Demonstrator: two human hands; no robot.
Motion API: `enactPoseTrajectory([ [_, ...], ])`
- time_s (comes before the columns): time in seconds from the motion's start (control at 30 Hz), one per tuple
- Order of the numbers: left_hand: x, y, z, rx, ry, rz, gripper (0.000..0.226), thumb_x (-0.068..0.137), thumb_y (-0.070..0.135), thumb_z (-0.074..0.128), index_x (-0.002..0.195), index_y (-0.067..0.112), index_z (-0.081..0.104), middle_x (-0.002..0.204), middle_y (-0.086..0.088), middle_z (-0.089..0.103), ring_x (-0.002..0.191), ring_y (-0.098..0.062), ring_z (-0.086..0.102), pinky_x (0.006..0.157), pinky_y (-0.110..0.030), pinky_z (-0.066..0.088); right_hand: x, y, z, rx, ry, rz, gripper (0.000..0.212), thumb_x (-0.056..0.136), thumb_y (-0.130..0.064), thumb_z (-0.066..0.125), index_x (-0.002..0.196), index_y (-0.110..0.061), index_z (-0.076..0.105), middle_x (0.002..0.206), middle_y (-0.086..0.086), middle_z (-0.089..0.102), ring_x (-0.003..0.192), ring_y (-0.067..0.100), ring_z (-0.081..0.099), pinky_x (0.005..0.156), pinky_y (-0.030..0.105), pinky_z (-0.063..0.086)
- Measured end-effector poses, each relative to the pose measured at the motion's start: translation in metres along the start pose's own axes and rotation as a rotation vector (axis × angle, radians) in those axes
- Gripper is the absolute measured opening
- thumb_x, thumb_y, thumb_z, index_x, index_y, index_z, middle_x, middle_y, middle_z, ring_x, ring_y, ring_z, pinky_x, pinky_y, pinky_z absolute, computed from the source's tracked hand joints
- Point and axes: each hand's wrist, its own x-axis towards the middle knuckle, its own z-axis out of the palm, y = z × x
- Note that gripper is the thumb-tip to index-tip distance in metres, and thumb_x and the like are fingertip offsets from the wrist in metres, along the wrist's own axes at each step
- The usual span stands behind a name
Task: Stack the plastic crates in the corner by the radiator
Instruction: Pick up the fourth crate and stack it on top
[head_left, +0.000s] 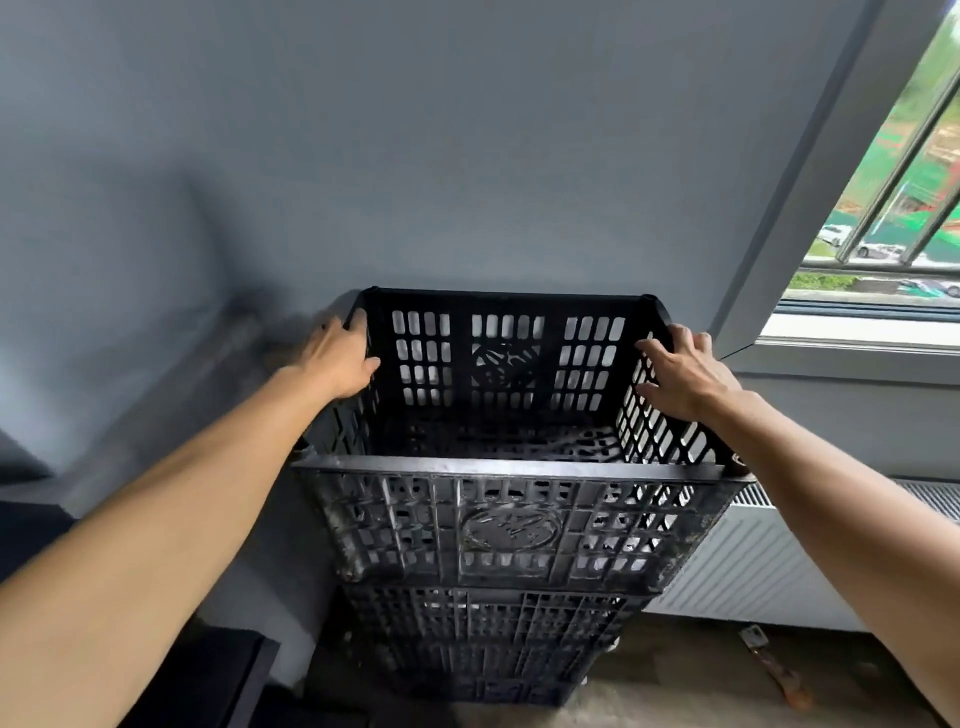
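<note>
Top crate (509, 525), black plastic: sat on the crate stack (488, 639) in the corner, radiator (748, 566) just right of it. One side rim lay under each of my hands, equally near. My left hand (340, 361) gripped the left rim, fingers (354, 319) curled. My right hand (688, 376) rested on the right rim, fingers spread.

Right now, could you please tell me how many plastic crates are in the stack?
3: the top crate, a second crate beneath it, a third crate at floor level; the lower part is dark, so others may be hidden.
</note>
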Motion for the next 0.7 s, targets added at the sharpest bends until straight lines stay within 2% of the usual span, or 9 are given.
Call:
enactPoseTrajectory([
  [0.2, 0.031, 0.009, 0.024, -0.078, -0.008, -0.083, 0.079, 0.097, 0.024, 0.056, 0.155, 0.007, 0.005, 0.154, -0.026, 0.017, 0.132, -0.044, 0.037, 0.104, -0.047, 0.041, 0.014, -0.005, 0.006, 0.003, 0.033, 0.067, 0.065, 0.088, -0.023, 0.059, 0.145, -0.023, 0.029, 0.149, 0.016, 0.023, 0.121, 0.041, 0.041, 0.088, 0.053, 0.048],
  [0.33, 0.041, 0.003, 0.033, -0.043, 0.066, -0.069, 0.079, 0.091, 0.013, 0.061, 0.152, 0.002, 0.012, 0.148, -0.027, 0.026, 0.122, -0.044, 0.045, 0.094, -0.049, 0.046, 0.014, -0.007, 0.011, -0.015, 0.037, 0.092, 0.071, 0.082, -0.011, 0.058, 0.144, -0.024, 0.026, 0.150, 0.013, 0.021, 0.115, 0.041, 0.045, 0.083, 0.053, 0.050],
  [0.43, 0.046, 0.000, 0.036, -0.040, 0.054, -0.089, 0.083, 0.086, 0.006, 0.064, 0.152, 0.003, 0.013, 0.144, -0.025, 0.029, 0.117, -0.043, 0.049, 0.091, -0.050, 0.049, 0.016, -0.005, 0.014, -0.041, 0.037, 0.106, 0.075, 0.078, -0.007, 0.059, 0.143, -0.026, 0.026, 0.147, 0.010, 0.022, 0.109, 0.041, 0.047, 0.078, 0.051, 0.051],
  [0.5, 0.048, 0.001, 0.035, -0.054, 0.055, -0.093, 0.082, 0.086, 0.004, 0.065, 0.152, 0.005, 0.015, 0.143, -0.023, 0.030, 0.112, -0.042, 0.053, 0.085, -0.046, 0.049, 0.020, -0.005, 0.016, -0.043, 0.047, 0.124, 0.079, 0.076, -0.007, 0.060, 0.143, -0.028, 0.025, 0.147, 0.008, 0.023, 0.107, 0.040, 0.049, 0.078, 0.050, 0.052],
  [0.6, 0.054, 0.000, 0.035, -0.069, 0.085, -0.093, 0.079, 0.086, 0.001, 0.064, 0.151, 0.007, 0.019, 0.141, -0.022, 0.033, 0.102, -0.041, 0.058, 0.068, -0.037, 0.042, 0.028, -0.006, 0.016, -0.006, 0.069, 0.155, 0.083, 0.074, -0.007, 0.061, 0.146, -0.029, 0.024, 0.149, 0.007, 0.025, 0.106, 0.039, 0.053, 0.079, 0.050, 0.051],
  [0.7, 0.053, -0.002, 0.034, -0.076, 0.094, -0.084, 0.079, 0.086, 0.001, 0.063, 0.151, 0.007, 0.019, 0.140, -0.022, 0.035, 0.099, -0.039, 0.059, 0.065, -0.036, 0.043, 0.027, -0.007, 0.014, 0.042, 0.060, 0.166, 0.085, 0.076, -0.008, 0.060, 0.148, -0.029, 0.022, 0.154, 0.005, 0.022, 0.110, 0.040, 0.053, 0.082, 0.051, 0.051],
])
